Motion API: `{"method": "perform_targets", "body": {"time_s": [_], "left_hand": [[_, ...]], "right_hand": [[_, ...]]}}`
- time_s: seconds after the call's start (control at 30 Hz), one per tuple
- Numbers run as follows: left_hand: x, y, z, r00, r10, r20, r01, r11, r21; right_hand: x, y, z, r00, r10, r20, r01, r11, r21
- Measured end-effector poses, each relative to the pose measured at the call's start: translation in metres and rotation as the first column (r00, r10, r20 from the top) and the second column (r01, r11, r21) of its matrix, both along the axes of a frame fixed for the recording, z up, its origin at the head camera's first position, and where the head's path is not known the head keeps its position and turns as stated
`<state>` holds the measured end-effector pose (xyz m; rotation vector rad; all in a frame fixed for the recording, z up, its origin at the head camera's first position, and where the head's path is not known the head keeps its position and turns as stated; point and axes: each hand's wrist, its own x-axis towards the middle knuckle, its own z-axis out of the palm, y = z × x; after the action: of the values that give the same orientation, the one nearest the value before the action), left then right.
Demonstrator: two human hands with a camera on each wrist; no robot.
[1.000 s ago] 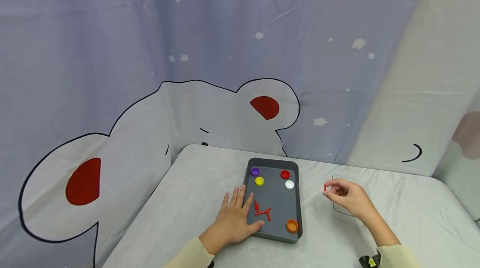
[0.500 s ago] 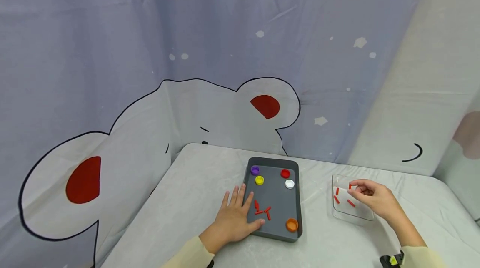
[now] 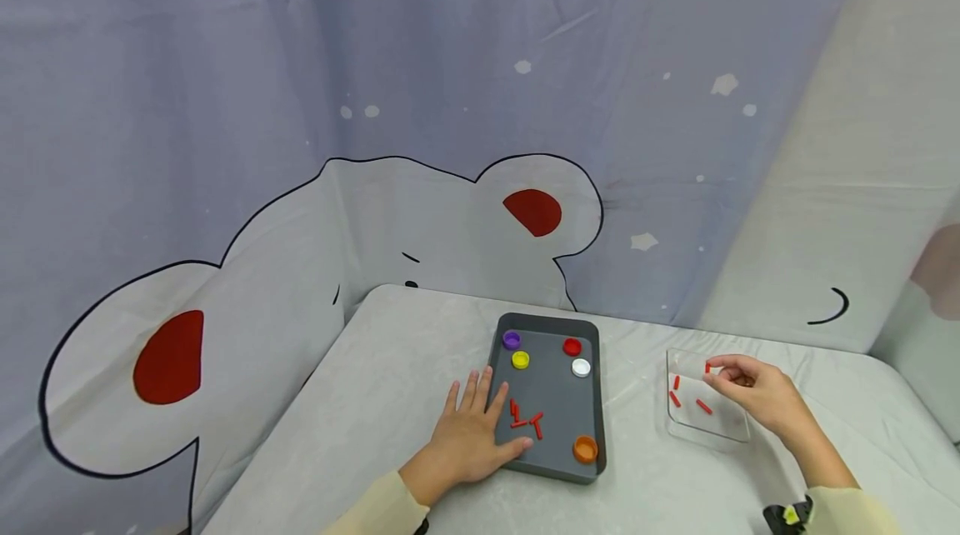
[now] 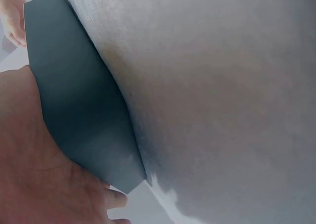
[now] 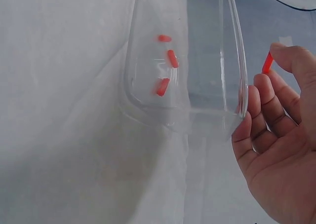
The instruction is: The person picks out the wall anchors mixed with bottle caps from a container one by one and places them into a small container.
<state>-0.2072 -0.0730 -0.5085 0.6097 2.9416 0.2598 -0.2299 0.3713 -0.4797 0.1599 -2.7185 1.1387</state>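
My left hand rests spread over the near left edge of a grey tray; in the left wrist view it lies against the tray's outer wall. Several small red sticks lie in the tray beside its thumb. Between thumb and fingertips, my right hand pinches another short red stick over the right side of a clear plastic box. Three red sticks lie on the box's bottom. In the right wrist view the other fingers are right at the box's rim.
Inside the tray sit small round caps: purple, yellow, red and white, plus a larger orange one at the near right corner. A white cloth covers the table, with a printed curtain behind.
My right hand has moved right from the box's left edge to over its right side, still pinching the red stick, uncovering the sticks inside. The left hand has stayed put.
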Motion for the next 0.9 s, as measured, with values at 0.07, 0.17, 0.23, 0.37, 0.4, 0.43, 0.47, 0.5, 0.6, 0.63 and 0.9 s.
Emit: {"method": "perform_targets", "body": {"time_s": [0.07,0.17,0.23,0.37,0.4,0.43,0.47,0.5,0.6,0.63,0.9], "left_hand": [[0.000,0.000,-0.001,1.000,-0.001,-0.003,0.001,1.000,-0.002],[0.000,0.000,-0.001,1.000,0.000,-0.006,0.000,1.000,-0.004],[0.000,0.000,0.000,1.000,0.000,-0.005,0.000,1.000,-0.003],[0.001,0.000,0.001,1.000,0.002,0.000,-0.002,1.000,-0.004],[0.001,0.000,0.001,1.000,0.003,0.001,-0.003,1.000,-0.006],[0.002,0.000,0.001,1.000,0.003,0.001,-0.003,1.000,-0.009],[0.002,0.000,0.002,1.000,0.002,-0.001,-0.002,1.000,-0.010],[0.002,0.000,0.002,1.000,0.001,-0.003,-0.001,1.000,-0.011],[0.001,0.000,0.001,1.000,-0.001,-0.008,0.001,1.000,-0.008],[0.000,0.000,0.001,1.000,-0.002,-0.011,0.002,1.000,-0.005],[-0.002,-0.001,-0.006,1.000,-0.004,-0.023,0.003,1.000,-0.021]], "right_hand": [[-0.001,0.000,0.000,1.000,-0.001,-0.001,0.001,1.000,0.002],[-0.001,0.000,0.000,1.000,-0.004,-0.009,0.004,1.000,0.005],[-0.001,-0.001,0.000,1.000,-0.007,-0.016,0.007,1.000,-0.011],[0.000,-0.007,0.001,1.000,-0.011,-0.021,0.010,0.999,-0.035],[0.000,-0.010,0.001,1.000,-0.009,-0.023,0.008,0.999,-0.040],[0.001,-0.013,0.002,1.000,-0.005,-0.025,0.004,0.999,-0.038],[0.001,-0.017,0.002,1.000,-0.003,-0.025,0.002,0.999,-0.033],[0.002,-0.021,0.004,1.000,0.004,-0.025,-0.005,1.000,-0.029],[0.003,-0.036,0.007,0.999,0.029,-0.013,-0.029,0.999,-0.025],[0.003,-0.041,0.008,0.999,0.041,-0.010,-0.042,0.999,-0.026],[-0.002,-0.082,0.008,0.988,0.153,-0.037,-0.154,0.987,-0.045]]}}
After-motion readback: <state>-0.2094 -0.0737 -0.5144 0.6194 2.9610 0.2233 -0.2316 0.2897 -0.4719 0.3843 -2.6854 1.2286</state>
